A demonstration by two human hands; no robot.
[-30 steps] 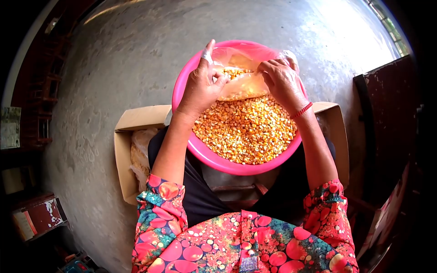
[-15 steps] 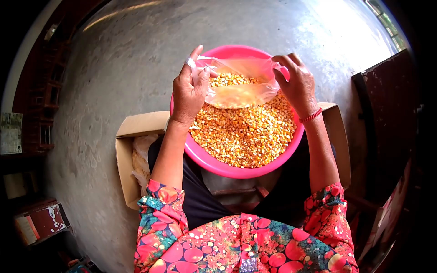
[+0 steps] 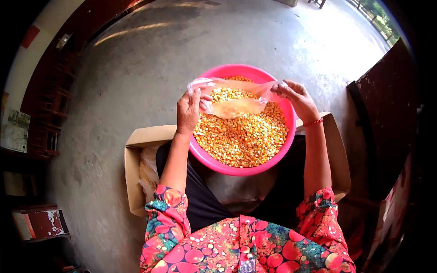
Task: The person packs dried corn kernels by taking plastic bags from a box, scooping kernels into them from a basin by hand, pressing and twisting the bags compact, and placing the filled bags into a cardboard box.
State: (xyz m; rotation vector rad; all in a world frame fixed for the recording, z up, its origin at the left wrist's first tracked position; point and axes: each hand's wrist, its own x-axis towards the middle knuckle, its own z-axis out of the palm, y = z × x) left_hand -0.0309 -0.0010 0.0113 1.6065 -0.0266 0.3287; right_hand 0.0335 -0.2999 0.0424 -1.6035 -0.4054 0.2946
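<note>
A pink basin (image 3: 211,164) full of yellow corn kernels (image 3: 241,141) rests at my lap. Over its far half, a clear plastic bag (image 3: 234,108) is stretched between both hands, its mouth spread and kernels visible through it. My left hand (image 3: 189,109) pinches the bag's left edge, fingers closed. My right hand (image 3: 298,100), with a red bracelet at the wrist, has its fingers closed on the right edge. The bag hangs just above the corn; whether it touches the kernels is unclear.
Open cardboard boxes flank my legs, the left box (image 3: 134,177) with plastic bags inside and the right box (image 3: 334,150) partly behind my arm. Dark wooden furniture (image 3: 382,113) stands at the right. Stacked wooden stools (image 3: 52,104) line the left, above a grey concrete floor (image 3: 104,136).
The view has tilted upward, showing more floor ahead. The fingers of my left hand have closed further on the bag, and the bag's far edge is pulled straighter between my hands.
</note>
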